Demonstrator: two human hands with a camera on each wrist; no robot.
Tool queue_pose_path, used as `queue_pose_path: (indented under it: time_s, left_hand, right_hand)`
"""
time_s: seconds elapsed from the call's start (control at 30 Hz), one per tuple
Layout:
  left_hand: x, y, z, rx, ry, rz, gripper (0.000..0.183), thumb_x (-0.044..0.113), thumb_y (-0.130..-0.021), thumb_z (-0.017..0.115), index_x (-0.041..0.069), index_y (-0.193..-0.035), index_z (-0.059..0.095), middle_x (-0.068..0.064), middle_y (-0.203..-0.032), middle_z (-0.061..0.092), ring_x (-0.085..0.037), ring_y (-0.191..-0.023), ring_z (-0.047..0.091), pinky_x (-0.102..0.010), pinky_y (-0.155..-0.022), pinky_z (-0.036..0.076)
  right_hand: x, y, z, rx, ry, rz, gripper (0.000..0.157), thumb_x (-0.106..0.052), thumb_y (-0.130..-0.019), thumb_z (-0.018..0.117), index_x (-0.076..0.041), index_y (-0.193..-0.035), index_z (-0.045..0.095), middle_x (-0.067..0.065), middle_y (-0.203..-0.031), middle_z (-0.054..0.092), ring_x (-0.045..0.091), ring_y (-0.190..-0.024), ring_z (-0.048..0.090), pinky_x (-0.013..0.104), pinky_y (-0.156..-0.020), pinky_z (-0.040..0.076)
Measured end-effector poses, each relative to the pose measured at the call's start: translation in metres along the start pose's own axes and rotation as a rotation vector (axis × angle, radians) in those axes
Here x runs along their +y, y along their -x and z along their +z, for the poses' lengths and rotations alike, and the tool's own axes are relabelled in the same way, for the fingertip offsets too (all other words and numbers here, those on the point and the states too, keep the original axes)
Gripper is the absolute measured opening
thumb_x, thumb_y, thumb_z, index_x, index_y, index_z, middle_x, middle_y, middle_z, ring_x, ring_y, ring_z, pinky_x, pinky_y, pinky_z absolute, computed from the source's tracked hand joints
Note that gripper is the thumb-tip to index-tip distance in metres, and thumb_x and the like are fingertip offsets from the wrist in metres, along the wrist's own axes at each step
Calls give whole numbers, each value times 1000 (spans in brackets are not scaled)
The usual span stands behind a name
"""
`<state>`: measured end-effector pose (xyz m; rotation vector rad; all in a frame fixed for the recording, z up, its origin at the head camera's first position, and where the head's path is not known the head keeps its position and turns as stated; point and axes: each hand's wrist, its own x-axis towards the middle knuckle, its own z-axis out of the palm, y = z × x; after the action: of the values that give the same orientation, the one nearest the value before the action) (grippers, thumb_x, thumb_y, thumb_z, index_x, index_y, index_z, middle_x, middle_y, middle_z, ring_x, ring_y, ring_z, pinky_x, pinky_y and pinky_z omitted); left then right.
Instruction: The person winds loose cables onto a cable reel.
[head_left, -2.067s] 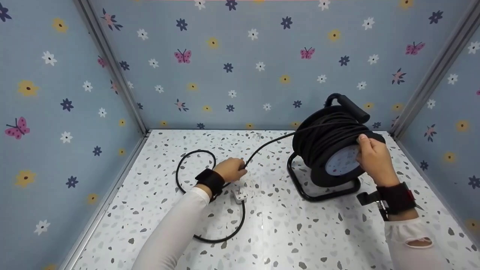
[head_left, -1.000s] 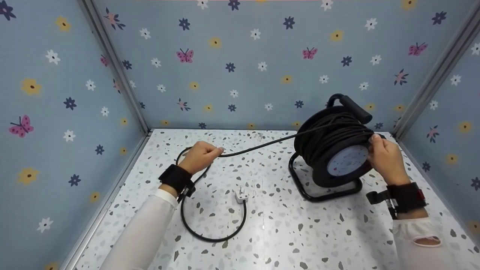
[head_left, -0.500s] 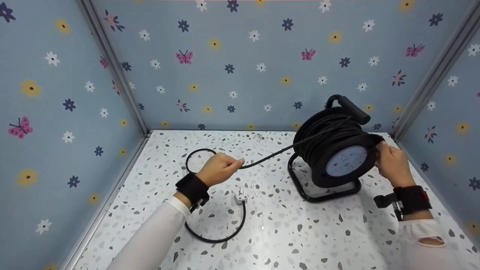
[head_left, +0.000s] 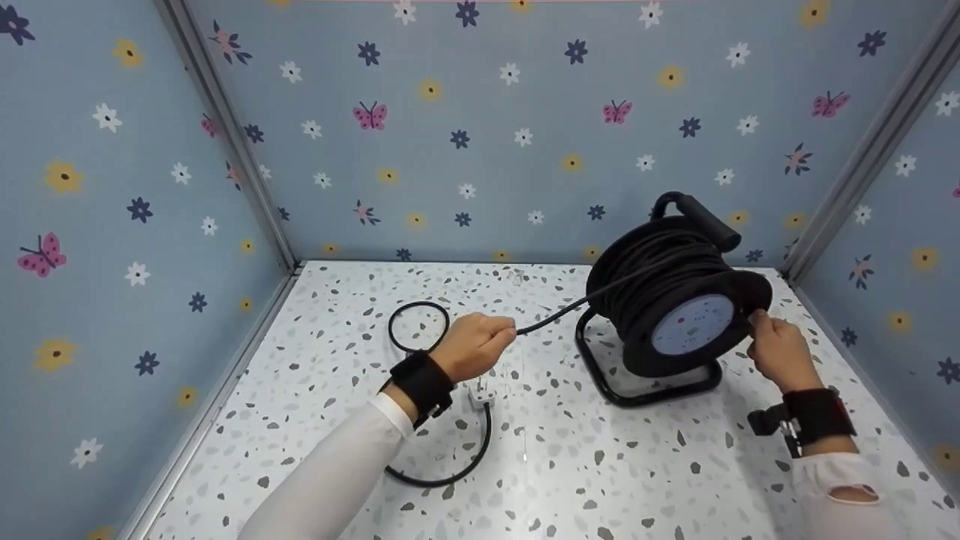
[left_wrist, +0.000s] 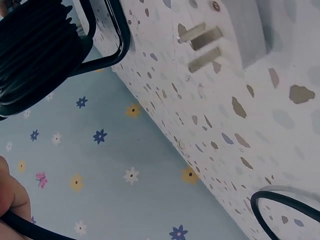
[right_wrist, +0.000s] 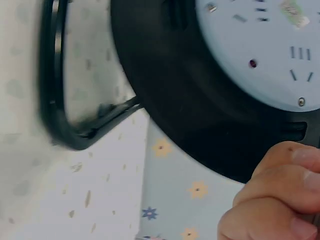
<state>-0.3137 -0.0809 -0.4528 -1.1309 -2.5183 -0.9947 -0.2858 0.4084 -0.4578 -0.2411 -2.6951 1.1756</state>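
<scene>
A black cable reel (head_left: 667,292) stands tilted on its tubular frame at the right, thick with wound cable. Its flange carries a pale socket plate (right_wrist: 260,50) that faces the front right. My right hand (head_left: 784,349) grips the reel at the flange's outer edge, fingers curled beside a slot. My left hand (head_left: 472,345) holds the black cable (head_left: 555,315) in its curled fingers, left of the reel, and the cable runs from there up to the drum. The white plug (head_left: 482,395) lies just below the left hand, pins upward.
Loose cable (head_left: 418,304) loops on the speckled white tabletop (head_left: 570,480) behind and below the left forearm. Flower-patterned panels (head_left: 480,150) close in the back and both sides, with metal posts (head_left: 225,135) at the corners. Black straps (head_left: 421,384) circle both wrists.
My left hand first went left along the cable, then came back right toward the reel. The flange and socket plate have turned, with my right hand moving down along with the edge.
</scene>
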Motion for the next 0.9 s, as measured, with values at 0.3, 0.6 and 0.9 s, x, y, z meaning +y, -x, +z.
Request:
queue_pose_path:
  time_s: [0.3,0.6,0.9]
  left_hand:
    - [16,-20,23,-3,-51,35,37,18,-108,42,18,-71,39,11,-60,29,-8,-54,26,-27,-58,26]
    - [30,-41,46,-15,-71,28,36,20,-109,42,17,-74,42,10,-62,32,-11,-56,32,-26,-59,27]
    - [51,-66,65,-44,-44,-35,35,23,-114,40,16,-79,46,8,-66,34,-14,-60,36,-27,-65,32]
  right_hand:
    - [15,4,18,-82,74,15,57,-43,-117,24,-8,-83,53,-3,-62,58,17,-58,55,36,-61,44]
    - [25,13,38,-139,146,-23,59,-37,-117,26,-1,-85,61,7,-73,66,21,-68,62,39,-69,46]
    - [22,23,62,-226,196,-21,70,-39,-118,24,17,-115,66,42,-119,66,61,-115,64,67,-100,49]
